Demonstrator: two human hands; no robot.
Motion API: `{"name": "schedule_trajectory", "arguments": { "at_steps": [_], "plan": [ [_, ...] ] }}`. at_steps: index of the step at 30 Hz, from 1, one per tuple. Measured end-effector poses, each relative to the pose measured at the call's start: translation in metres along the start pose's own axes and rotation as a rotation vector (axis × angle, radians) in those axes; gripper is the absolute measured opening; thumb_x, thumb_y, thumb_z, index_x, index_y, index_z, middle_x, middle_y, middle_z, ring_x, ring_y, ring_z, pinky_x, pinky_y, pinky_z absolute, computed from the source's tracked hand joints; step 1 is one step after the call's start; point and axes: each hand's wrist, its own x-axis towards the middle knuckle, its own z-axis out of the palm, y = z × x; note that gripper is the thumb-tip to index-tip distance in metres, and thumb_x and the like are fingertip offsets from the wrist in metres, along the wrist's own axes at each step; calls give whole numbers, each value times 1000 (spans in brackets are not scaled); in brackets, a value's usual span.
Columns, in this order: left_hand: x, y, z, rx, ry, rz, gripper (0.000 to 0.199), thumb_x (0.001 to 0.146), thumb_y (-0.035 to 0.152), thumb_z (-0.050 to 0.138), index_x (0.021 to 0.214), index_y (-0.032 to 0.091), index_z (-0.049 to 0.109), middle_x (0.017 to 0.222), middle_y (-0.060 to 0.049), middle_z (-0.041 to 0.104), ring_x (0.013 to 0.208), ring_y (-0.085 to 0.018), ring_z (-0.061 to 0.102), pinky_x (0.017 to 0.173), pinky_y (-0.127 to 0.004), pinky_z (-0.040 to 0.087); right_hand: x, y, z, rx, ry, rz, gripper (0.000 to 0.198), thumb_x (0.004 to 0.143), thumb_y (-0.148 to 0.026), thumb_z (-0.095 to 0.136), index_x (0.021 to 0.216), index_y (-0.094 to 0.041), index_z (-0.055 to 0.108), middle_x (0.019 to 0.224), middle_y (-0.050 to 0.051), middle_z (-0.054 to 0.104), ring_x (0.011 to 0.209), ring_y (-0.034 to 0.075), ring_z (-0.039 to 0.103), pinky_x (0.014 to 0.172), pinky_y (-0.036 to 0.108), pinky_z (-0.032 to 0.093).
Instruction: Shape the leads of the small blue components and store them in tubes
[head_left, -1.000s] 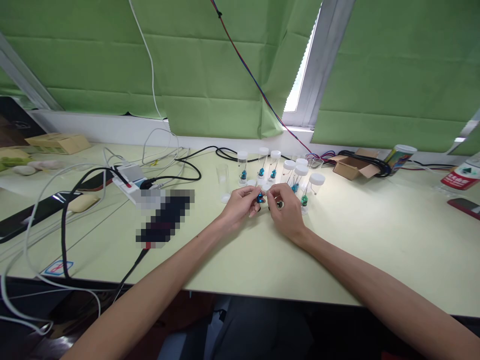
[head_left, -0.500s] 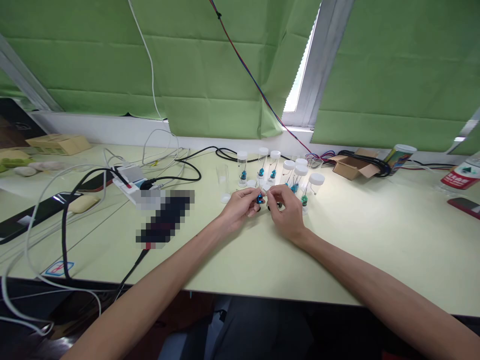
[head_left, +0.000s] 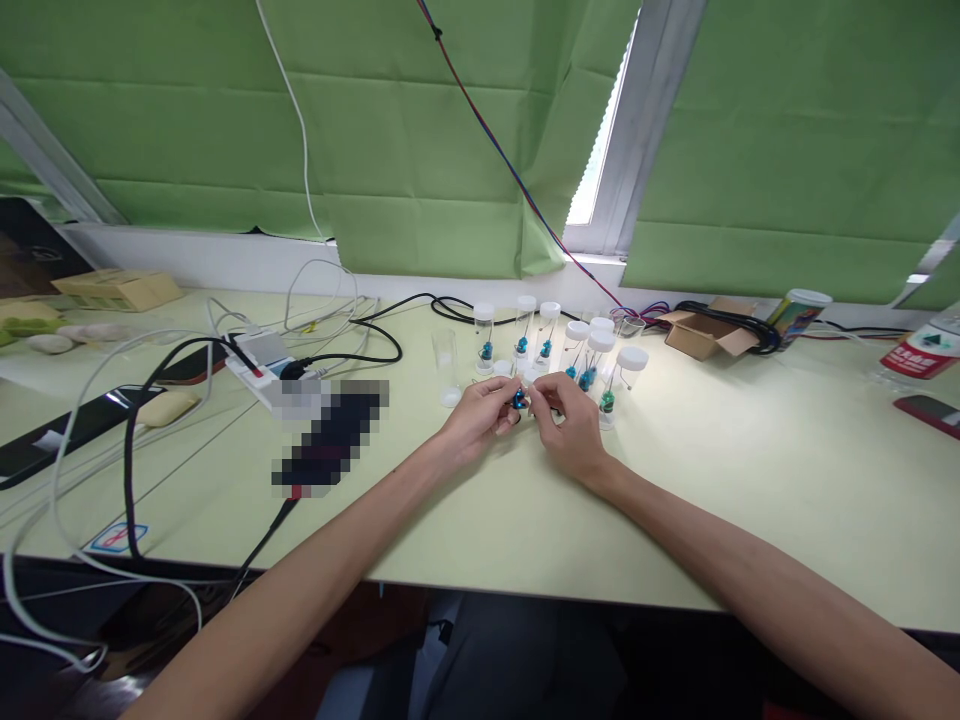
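My left hand [head_left: 480, 414] is closed in a pinch on a small shiny blue part [head_left: 517, 399]. Close beside it on the right, my right hand [head_left: 574, 432] has thumb and index finger pressed together near that part; whatever they grip is too small to make out. Behind both hands stand several clear tubes with white caps, such as one tube [head_left: 484, 328] at the left with a blue piece inside. Another tube [head_left: 628, 368], nearest my right hand, leans over a green piece [head_left: 607, 400]. An uncapped clear tube [head_left: 448, 372] stands left of my left hand.
At the left, a power strip [head_left: 259, 368], a pixelated dark object [head_left: 330, 435] and loose cables cover part of the table [head_left: 420, 540]. An open cardboard box [head_left: 701, 335], a printed can [head_left: 801, 318] and a labelled bottle [head_left: 926, 350] stand at the right rear.
My right hand has shifted slightly left, bringing its fingertips closer to the blue part. My left hand stays in nearly the same place, still holding it.
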Motion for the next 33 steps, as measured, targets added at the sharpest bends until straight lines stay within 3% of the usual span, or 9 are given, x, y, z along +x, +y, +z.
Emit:
{"name": "schedule_trajectory", "arguments": {
  "at_steps": [33],
  "plan": [
    [-1, 0, 1, -8, 20, -6, 26, 81, 34, 75, 72, 13, 62, 56, 3, 51, 43, -3, 41, 40, -18, 24, -2, -8, 0, 55, 67, -116, 9, 97, -18, 52, 88, -22, 53, 82, 3, 59, 65, 13, 57, 56, 27, 53]
  ]
}}
